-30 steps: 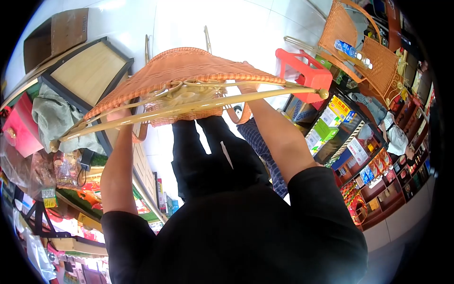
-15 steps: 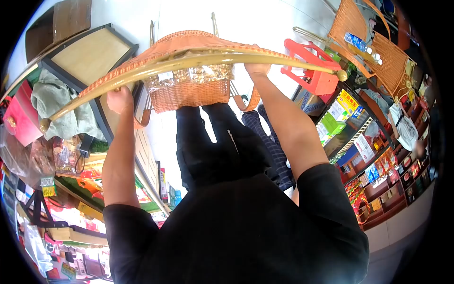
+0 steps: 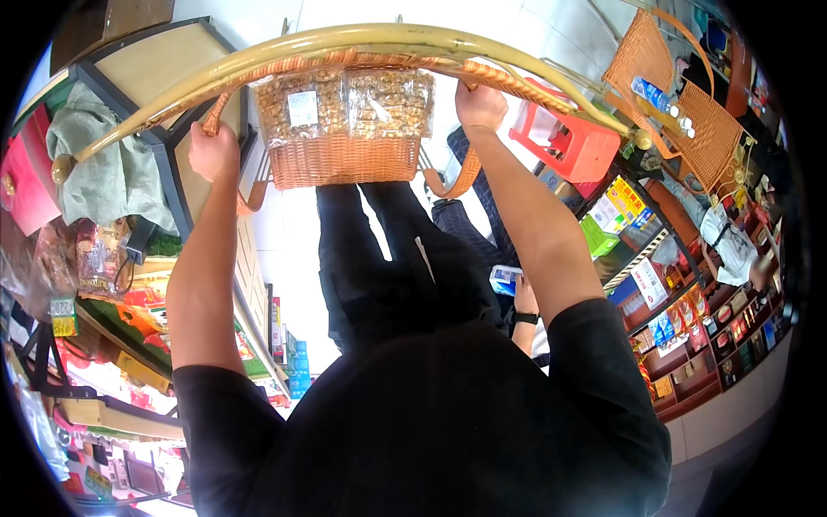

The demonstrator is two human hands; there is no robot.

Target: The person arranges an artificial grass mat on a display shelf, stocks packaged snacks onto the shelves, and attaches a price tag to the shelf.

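Observation:
A wicker chair with a curved, glossy tan frame bar [image 3: 345, 39] spans the top of the head view. My left hand [image 3: 214, 152] is wrapped round a woven part of it below the bar, at the left. On the right, my right hand [image 3: 481, 107] grips the woven edge beneath the same bar. Between both hands, clear packs of brown snacks [image 3: 388, 103], one with a white label, rest at an orange wicker basket [image 3: 345, 161]. Curved wicker armrests hang at either side of the basket.
A red plastic stool [image 3: 573, 146] stands right of my right hand. Another wicker chair [image 3: 711, 129] holds bottles [image 3: 656, 96]. A black-framed board [image 3: 164, 73] and grey cloth [image 3: 108, 164] are at left. Another person's hand [image 3: 525, 297] is near a phone [image 3: 506, 279].
The chair's bar has moved up in view and tilted, showing more of the snack packs. Both my hands keep their hold. The other person's hand and phone have come into view.

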